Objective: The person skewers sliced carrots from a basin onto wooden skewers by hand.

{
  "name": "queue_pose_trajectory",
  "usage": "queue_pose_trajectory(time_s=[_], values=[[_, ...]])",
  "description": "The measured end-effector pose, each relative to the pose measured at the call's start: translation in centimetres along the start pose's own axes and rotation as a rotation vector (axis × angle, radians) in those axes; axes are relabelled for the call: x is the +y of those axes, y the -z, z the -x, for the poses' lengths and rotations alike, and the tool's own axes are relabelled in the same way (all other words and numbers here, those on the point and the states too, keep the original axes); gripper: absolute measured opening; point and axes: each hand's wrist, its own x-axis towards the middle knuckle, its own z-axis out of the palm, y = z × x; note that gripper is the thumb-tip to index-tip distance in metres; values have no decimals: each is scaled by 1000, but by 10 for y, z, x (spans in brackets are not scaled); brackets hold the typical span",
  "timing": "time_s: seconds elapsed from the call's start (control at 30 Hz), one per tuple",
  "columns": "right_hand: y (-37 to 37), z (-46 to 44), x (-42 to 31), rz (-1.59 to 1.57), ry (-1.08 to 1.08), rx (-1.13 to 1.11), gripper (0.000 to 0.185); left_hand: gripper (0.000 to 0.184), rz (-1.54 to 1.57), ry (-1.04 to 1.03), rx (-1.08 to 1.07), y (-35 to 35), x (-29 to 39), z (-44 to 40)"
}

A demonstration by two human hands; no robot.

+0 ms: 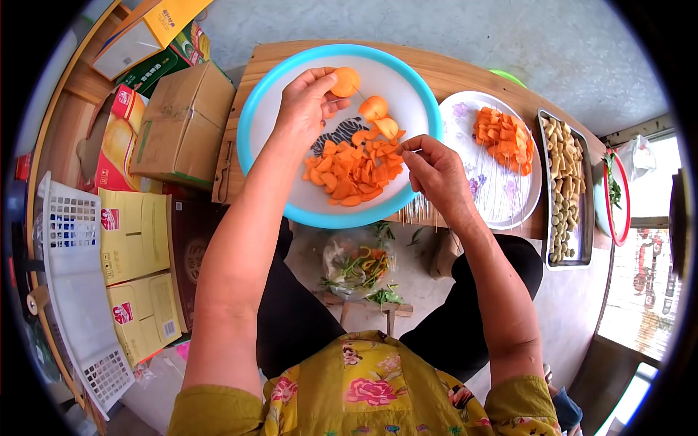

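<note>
Over the blue-rimmed basin [251, 131], my left hand [309, 102] pinches a round orange carrot slice [347, 82] near the basin's far side. A thin skewer [361, 94] runs from that slice toward lower right. My right hand [434, 171] is at the basin's right rim, its thumb and forefinger pressed together on the thin skewer's end. Between the hands, larger carrot slices [374, 108] hang or lie along the skewer's line. A heap of cut carrot pieces [345, 174] lies in the basin below them.
Right of the basin, a white flowered plate [465, 120] holds skewered carrot pieces [504, 138]. Beyond it stands a metal tray [583, 240] of skewered food. Bare skewers [416, 211] lie by the table's near edge. Cardboard boxes [182, 123] stand at left; a bag of greens [356, 265] sits below.
</note>
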Motion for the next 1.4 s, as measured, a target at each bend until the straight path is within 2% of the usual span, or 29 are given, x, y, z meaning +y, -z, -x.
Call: queue_pose_trajectory(time_s=[0.1, 0.3, 0.6, 0.97, 1.4], values=[[-1, 0, 0, 0, 1, -1, 13, 16, -29, 4, 26, 0, 0, 0], [-2, -3, 5, 9, 33, 22, 14, 19, -111, -36, -85, -4, -1, 2], [2, -2, 4, 95, 49, 27, 12, 18, 65, -9, -125, 3, 1, 0], [-3, -5, 13, 24, 22, 49, 9, 19, 181, 95, -156, 11, 2, 0], [-7, -6, 21, 7, 13, 72, 8, 26, 130, 133, -201, 12, 4, 3]])
